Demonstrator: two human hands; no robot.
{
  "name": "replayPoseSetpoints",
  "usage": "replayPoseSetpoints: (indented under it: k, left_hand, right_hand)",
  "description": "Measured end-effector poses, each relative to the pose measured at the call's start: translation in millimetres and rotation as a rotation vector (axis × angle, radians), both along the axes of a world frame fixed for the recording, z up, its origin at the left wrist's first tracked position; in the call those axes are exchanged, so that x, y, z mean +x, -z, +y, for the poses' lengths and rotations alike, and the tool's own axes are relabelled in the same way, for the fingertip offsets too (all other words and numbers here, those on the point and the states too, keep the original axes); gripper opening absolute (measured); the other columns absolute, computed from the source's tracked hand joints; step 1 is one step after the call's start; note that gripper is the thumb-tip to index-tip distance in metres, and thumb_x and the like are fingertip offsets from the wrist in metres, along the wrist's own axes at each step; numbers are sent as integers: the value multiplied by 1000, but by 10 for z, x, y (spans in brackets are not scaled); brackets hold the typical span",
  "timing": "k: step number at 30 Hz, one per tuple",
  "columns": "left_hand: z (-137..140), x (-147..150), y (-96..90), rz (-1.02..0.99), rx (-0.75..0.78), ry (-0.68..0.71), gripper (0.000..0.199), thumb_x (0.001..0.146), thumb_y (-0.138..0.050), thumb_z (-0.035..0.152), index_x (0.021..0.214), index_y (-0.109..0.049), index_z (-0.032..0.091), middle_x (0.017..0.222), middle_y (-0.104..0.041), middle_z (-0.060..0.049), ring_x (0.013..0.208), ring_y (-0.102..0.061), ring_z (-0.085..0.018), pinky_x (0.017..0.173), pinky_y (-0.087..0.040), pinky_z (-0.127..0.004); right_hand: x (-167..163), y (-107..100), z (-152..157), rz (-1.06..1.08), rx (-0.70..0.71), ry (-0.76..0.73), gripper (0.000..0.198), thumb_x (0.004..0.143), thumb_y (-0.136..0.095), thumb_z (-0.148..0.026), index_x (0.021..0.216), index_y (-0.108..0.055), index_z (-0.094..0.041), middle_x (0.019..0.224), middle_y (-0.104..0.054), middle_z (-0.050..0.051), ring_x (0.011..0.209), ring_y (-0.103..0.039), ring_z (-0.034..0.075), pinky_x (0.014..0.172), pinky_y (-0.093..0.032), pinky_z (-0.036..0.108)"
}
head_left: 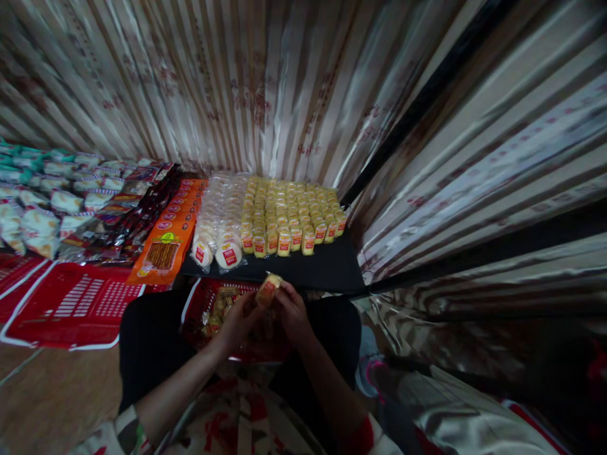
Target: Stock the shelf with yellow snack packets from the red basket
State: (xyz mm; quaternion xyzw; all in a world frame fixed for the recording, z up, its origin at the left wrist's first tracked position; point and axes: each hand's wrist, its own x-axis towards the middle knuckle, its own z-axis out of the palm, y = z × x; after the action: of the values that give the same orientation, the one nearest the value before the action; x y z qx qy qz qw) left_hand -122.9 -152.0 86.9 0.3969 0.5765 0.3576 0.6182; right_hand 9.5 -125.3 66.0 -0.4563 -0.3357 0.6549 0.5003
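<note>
Between my two hands is a small wrapped cake (pixel 268 289), yellowish with a red label, held above a red basket (pixel 190 309). My left hand (pixel 243 316) pinches its lower left side, and the fingers of my right hand (pixel 291 309) close on its right side. More wrapped cakes (pixel 222 303) of the same sort lie loose in the basket between my knees. On the black shelf (pixel 303 273) just beyond, rows of these yellow packets (pixel 289 218) stand side by side. Left of them are rows of round white packets (pixel 228 253) in clear wrap.
An orange snack packet (pixel 165 234) lies left of the white rows, beside dark red packets (pixel 142 218) and several white bags (pixel 66 201). Another red basket (pixel 95 303) sits at left. Striped curtain (pixel 265 82) and a black pole (pixel 403 133) bound the shelf.
</note>
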Motion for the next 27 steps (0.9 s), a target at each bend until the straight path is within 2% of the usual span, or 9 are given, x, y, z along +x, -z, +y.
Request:
replayPoseSetpoints:
  k: [3,5,7,10,14,17,22,27]
  left_hand:
    - [8,91,-90,-83,41,-73,51,69,-60,49,106,-51,14,95,-66,-9,82,-64,-21,65,-51,-28]
    - [35,134,-125,-44,84,-117,49,67,-61,51,99,-54,14,94,-66,-9,85,-63,-21,70,-50,-28]
    - [70,161,-141,57,107,-122,47,66,-61,51,97,-55,15,86,-67,-6,77,-63,-19,67,-50,-28]
    - [132,185,-157,156,129,-77,47,67,-60,49,100,-56,16,73,-65,-3,66,-62,-18,60,-49,-27]
    - [243,229,-222,214,174,-48,52,69,-56,42,113,-50,14,72,-62,-1,67,-61,-18,61,-48,-27]
    - [364,303,-286,298,235,-38,51,69,-54,38,114,-47,15,77,-61,-2,66,-59,-16,60,-47,-27]
    - [667,503,-378,397,390,116,32,71,-52,32,100,-53,18,77,-60,0,62,-55,-13,60,-45,-23]
    - [1103,731,-661,545,584,224,36,73,-52,22,109,-57,20,79,-62,0,60,-52,-11,61,-44,-22]
  right_hand:
    - [9,-28,-11,39,20,61,26,72,-60,-35,94,-59,-21,85,-68,2,77,-63,19,72,-50,31]
    - [31,-28,-21,37,36,91,25,71,-60,-33,93,-58,-21,85,-67,2,78,-63,19,73,-51,32]
    - [68,-22,-28,30,71,92,26,71,-61,-32,95,-58,-21,88,-68,2,81,-63,20,76,-50,32]
    - [139,-17,-22,28,130,83,27,73,-61,-31,97,-57,-21,93,-67,3,87,-63,20,81,-49,33]
    - [231,-22,25,-10,168,106,27,75,-59,-33,99,-56,-21,95,-67,4,90,-63,21,82,-50,34]
    - [306,-3,83,-95,199,180,31,77,-57,-38,102,-55,-20,100,-66,6,94,-62,22,83,-50,35]
    - [492,30,177,-374,269,369,41,81,-53,-43,114,-53,-19,117,-59,11,108,-56,22,92,-46,36]
    - [797,-74,390,-632,300,489,46,86,-44,-42,125,-47,-19,128,-51,12,113,-51,21,95,-43,38]
